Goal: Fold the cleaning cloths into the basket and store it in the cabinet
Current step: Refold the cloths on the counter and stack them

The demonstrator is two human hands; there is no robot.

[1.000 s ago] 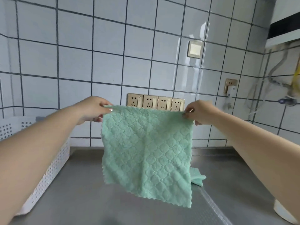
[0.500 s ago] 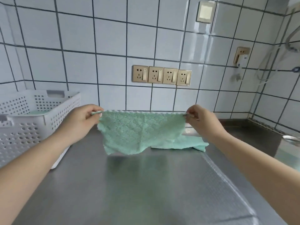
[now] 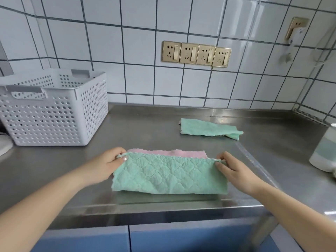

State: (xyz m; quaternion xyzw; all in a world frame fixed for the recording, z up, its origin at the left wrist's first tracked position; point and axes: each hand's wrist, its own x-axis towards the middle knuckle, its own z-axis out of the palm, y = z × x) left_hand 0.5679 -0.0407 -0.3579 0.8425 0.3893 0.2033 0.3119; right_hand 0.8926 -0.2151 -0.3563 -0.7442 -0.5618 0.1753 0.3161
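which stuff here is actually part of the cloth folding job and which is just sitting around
Part of the job:
folded green cloth, pinched by left hand and right hand
second green cloth
white basket
cabinet doors

Just lying about:
wall sockets
white container

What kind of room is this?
Most likely a kitchen: a steel counter against a white tiled wall, a row of sockets above it, and blue cabinet doors below.
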